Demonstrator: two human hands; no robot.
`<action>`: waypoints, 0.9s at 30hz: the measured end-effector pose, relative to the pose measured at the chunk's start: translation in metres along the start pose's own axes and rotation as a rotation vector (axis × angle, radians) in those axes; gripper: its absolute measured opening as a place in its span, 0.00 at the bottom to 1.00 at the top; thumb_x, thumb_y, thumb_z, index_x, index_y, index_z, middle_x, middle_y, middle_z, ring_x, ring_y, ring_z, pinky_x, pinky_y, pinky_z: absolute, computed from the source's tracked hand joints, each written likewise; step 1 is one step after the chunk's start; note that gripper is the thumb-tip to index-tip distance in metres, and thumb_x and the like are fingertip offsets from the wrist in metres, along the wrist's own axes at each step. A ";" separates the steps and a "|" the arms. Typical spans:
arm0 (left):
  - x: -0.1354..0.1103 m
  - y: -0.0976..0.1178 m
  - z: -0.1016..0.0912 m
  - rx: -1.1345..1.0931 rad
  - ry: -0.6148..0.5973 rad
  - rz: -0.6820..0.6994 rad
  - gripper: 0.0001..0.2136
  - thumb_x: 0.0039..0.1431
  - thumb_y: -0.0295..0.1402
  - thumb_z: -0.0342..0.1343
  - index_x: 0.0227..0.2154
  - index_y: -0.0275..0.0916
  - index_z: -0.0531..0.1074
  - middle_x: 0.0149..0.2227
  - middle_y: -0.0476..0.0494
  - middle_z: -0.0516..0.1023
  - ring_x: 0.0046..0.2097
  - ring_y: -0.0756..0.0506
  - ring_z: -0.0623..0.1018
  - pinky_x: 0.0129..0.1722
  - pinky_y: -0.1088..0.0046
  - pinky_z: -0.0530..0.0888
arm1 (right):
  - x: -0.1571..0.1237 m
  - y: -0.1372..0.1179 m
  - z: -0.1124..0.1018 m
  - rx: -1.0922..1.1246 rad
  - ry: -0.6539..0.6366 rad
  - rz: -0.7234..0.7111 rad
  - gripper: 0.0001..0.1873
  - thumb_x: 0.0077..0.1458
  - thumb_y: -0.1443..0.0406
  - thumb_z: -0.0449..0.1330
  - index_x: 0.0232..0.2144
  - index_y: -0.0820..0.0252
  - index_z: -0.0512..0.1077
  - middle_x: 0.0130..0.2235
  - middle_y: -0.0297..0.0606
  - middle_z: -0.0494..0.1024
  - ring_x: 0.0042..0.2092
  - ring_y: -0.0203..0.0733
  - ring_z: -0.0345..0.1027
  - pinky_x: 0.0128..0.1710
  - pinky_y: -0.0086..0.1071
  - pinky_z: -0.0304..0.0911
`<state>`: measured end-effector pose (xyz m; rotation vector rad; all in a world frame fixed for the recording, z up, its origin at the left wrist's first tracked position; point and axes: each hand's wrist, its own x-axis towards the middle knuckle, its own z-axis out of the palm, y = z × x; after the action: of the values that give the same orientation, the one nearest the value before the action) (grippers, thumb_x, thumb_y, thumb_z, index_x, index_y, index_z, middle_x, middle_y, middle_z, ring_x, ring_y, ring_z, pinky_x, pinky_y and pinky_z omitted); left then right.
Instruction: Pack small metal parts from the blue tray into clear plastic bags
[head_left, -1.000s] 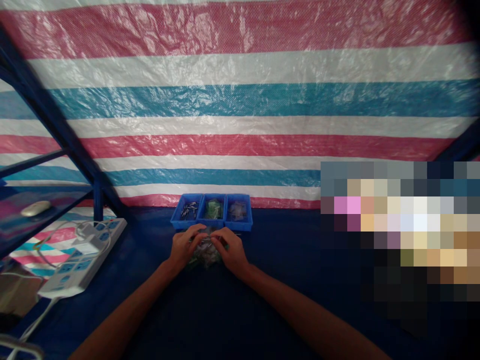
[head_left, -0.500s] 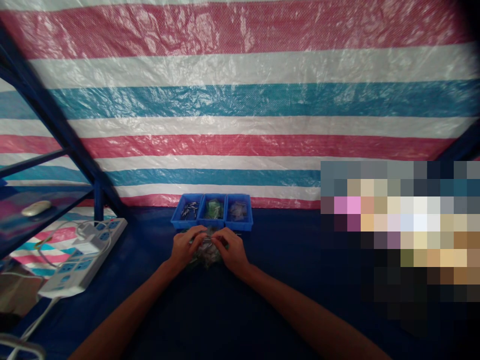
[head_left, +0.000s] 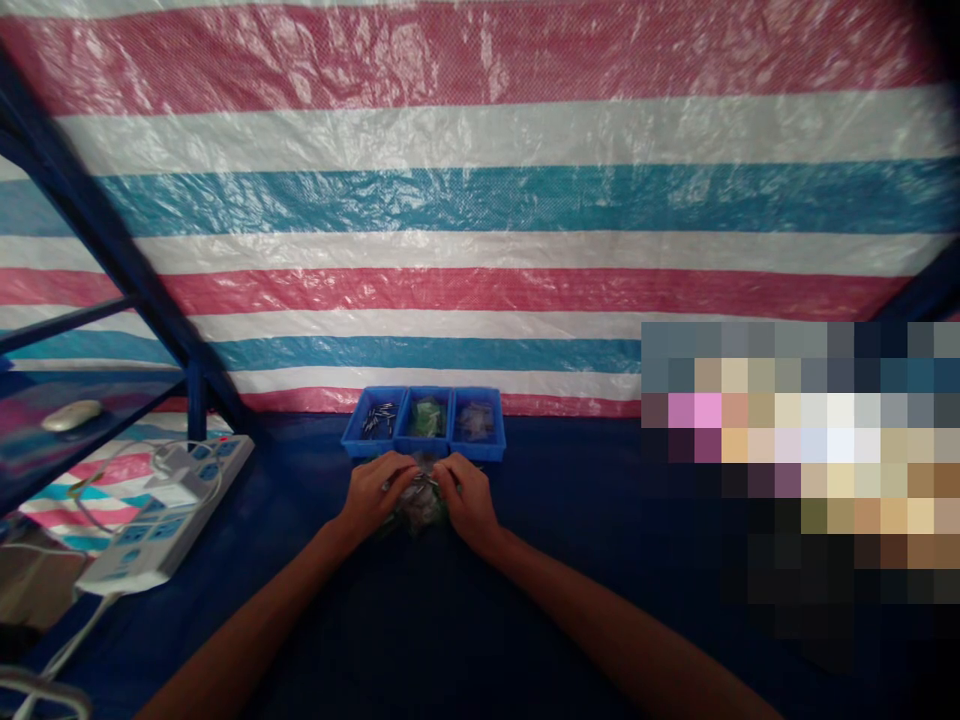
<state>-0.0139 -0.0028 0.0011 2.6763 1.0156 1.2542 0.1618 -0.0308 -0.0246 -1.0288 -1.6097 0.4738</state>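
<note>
My left hand [head_left: 377,493] and my right hand [head_left: 466,498] meet just in front of the blue bins, both closed in a pinch. Between their fingertips is something small and shiny, too blurred to name. Under and between the hands lies a pile of clear, crinkled plastic pieces [head_left: 420,510] with some green at its edges, partly hidden by the fingers. Behind them, three joined blue bins [head_left: 424,449] hold short metallic, pin-like pieces [head_left: 379,420] on the left, green-tinted clear pieces [head_left: 428,418] in the middle and clear plastic pieces [head_left: 478,422] on the right.
At the left, a white power strip [head_left: 169,525] with plugs and cables lies on the dark blue table [head_left: 570,520]. A white computer mouse [head_left: 73,416] rests on a shelf beside a blue metal frame [head_left: 135,240]. Striped plastic sheeting [head_left: 480,200] hangs behind; the right side is pixelated.
My right hand's fingers have shifted slightly and turned inward over the pile. My left hand stays almost where it was, and the bins have not moved.
</note>
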 end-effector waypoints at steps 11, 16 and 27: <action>0.003 0.006 -0.006 0.095 -0.020 -0.039 0.15 0.63 0.36 0.46 0.24 0.36 0.70 0.21 0.49 0.73 0.24 0.53 0.71 0.27 0.79 0.68 | -0.001 -0.001 0.002 0.099 0.003 0.018 0.07 0.57 0.62 0.55 0.32 0.59 0.70 0.29 0.35 0.71 0.30 0.36 0.64 0.31 0.28 0.60; 0.002 0.004 -0.005 0.102 -0.013 -0.054 0.17 0.63 0.36 0.46 0.20 0.36 0.69 0.18 0.50 0.69 0.21 0.54 0.68 0.25 0.79 0.65 | -0.002 0.002 0.003 0.083 -0.002 -0.007 0.07 0.55 0.62 0.57 0.30 0.59 0.70 0.28 0.33 0.70 0.28 0.35 0.63 0.30 0.28 0.60; 0.000 0.001 -0.003 -0.020 -0.007 -0.022 0.08 0.61 0.33 0.51 0.33 0.37 0.73 0.31 0.44 0.78 0.34 0.49 0.77 0.36 0.75 0.73 | -0.001 0.002 0.003 0.048 -0.008 0.000 0.08 0.58 0.63 0.54 0.30 0.59 0.71 0.28 0.34 0.70 0.30 0.36 0.63 0.32 0.28 0.58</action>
<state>-0.0153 -0.0038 0.0031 2.6454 1.0222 1.2438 0.1600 -0.0297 -0.0278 -0.9920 -1.5981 0.5141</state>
